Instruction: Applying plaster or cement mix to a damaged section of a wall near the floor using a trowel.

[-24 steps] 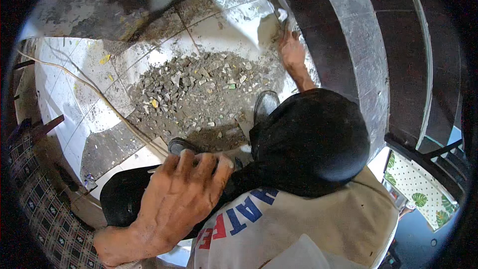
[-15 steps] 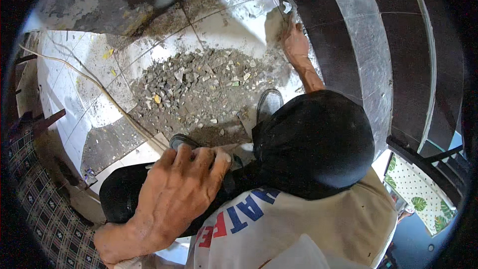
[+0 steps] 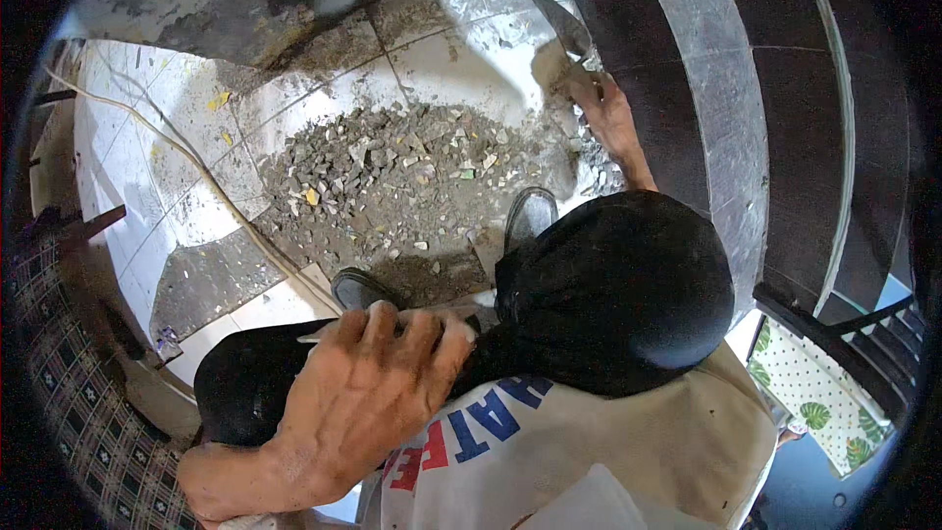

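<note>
My right hand (image 3: 610, 118) reaches down beside the dark riser at the right, its fingers closed around what looks like a trowel (image 3: 561, 22). The trowel's pointed metal blade slants toward the far left, over white-dusted floor; its handle is hidden by the hand. My left hand (image 3: 368, 393) rests over my left knee, back up and fingers curled. A thin pale end (image 3: 309, 339) shows beside its fingers; the rest is hidden, so I cannot tell what it is. In front of my shoes lies a heap of grey rubble (image 3: 392, 167) with broken tile chips.
Pale floor tiles (image 3: 442, 64) surround the rubble. A beige cable (image 3: 186, 147) runs across the left side. Dark steps with a grey edge (image 3: 731, 88) rise at the right. Checked fabric (image 3: 69, 402) hangs at the lower left. A leaf-patterned panel (image 3: 819, 402) stands at the lower right.
My right hand has drawn back toward me and slightly right, and the trowel blade has swung out from the riser into plain view. My left hand stays on the knee.
</note>
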`<state>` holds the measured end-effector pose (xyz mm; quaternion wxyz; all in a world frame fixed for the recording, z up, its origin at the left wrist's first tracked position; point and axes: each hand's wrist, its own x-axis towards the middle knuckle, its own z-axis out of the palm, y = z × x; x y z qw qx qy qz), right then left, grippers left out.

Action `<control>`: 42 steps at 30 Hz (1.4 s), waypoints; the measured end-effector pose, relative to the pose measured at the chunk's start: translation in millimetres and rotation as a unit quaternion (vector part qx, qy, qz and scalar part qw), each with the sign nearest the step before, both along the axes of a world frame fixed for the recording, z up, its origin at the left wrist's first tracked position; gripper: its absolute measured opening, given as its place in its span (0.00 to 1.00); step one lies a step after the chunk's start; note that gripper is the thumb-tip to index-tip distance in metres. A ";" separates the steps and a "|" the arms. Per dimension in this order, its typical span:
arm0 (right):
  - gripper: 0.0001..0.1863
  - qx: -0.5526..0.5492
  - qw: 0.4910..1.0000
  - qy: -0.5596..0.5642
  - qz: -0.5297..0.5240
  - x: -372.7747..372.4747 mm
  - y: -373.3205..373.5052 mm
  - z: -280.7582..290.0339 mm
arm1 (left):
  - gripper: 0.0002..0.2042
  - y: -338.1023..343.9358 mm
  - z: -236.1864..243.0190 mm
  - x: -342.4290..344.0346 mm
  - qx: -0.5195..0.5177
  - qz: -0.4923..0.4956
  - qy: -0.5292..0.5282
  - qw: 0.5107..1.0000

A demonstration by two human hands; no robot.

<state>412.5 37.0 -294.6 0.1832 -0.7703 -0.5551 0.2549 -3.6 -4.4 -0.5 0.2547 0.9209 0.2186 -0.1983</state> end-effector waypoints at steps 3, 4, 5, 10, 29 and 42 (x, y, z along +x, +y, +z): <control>0.24 0.049 0.995 -0.012 -0.082 -19.3 3.7 6.9 | 0.19 0.4 -1.5 2.2 0.003 -0.008 0.010 1.000; 0.21 0.009 0.993 -0.111 -0.026 -23.6 1.3 9.9 | 0.19 0.9 -1.5 2.9 0.017 -0.019 0.018 1.000; 0.21 -0.029 0.994 -0.104 -0.005 -26.6 4.7 10.0 | 0.19 0.8 -2.2 3.2 0.011 -0.016 0.013 1.000; 0.25 -0.024 0.998 0.017 0.048 -22.1 20.9 31.3 | 0.18 -0.9 -4.5 3.9 0.015 -0.017 -0.002 1.000; 0.24 -0.003 0.968 -0.112 0.225 -59.0 39.4 -3.5 | 0.18 -1.7 -3.9 -1.4 0.015 0.011 -0.024 1.000; 0.24 0.069 0.889 -0.194 0.408 -157.3 93.2 -8.1 | 0.14 -9.3 -12.8 -4.7 0.072 0.006 -0.032 0.997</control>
